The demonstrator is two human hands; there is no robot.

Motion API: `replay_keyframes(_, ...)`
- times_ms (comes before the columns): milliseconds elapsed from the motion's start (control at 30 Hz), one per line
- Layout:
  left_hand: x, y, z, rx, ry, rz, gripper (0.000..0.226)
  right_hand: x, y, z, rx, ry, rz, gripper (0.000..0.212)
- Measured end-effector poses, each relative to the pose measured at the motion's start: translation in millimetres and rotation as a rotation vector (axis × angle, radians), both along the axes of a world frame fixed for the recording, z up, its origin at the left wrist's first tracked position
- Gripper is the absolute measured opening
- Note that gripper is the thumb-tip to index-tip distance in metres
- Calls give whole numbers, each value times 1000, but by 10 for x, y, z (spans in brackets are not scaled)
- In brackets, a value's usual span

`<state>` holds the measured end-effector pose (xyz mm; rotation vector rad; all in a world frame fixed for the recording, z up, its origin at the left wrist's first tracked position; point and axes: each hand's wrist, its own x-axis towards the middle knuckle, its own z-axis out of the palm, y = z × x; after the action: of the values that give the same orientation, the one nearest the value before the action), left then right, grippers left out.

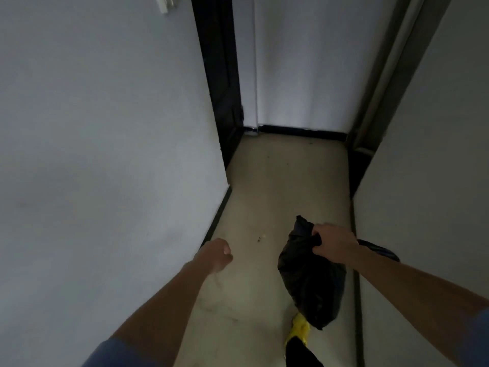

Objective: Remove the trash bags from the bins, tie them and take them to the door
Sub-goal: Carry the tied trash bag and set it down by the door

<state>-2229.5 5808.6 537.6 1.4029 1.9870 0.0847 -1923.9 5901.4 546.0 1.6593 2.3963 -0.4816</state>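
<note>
Down at the near edge, a yellow shoe [300, 328] steps on the pale floor [277, 181], dark trouser leg above it. Both forearms reach forward, bare, with short blue sleeves.

- Right hand [334, 243]: fingers clenched round the gathered neck of a trash bag [312, 282].
- Bag: black, glossy, crumpled, small and lumpy-full. It hangs below the fist, over the shoe. One loose end of plastic sticks up past the knuckles, another trails out behind the wrist. Knot or no knot: cannot tell, the hand covers it.
- Left hand [215, 254]: curled into a loose fist, holding nothing, near the left wall [105, 128].
- Just ahead of the hands: a few crumbs [262, 238] on the floor.

Corridor is narrow and dim, with grey-white walls and black skirting. Far end: a dark door frame [219, 75] at left, a pale panel [304, 62] facing. Top left, a white switch plate [165, 2].
</note>
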Motion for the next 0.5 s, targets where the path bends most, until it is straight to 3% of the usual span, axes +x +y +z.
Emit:
replay_keyframes(267, -256, 1998, -87, -10, 30, 145, 22, -569, 2274, -234, -58, -24, 179, 34)
replay_keyframes(500, -674, 3158, -504, -110, -28, 277, 21, -1303, 3932, -408, -78, -131, 374, 35)
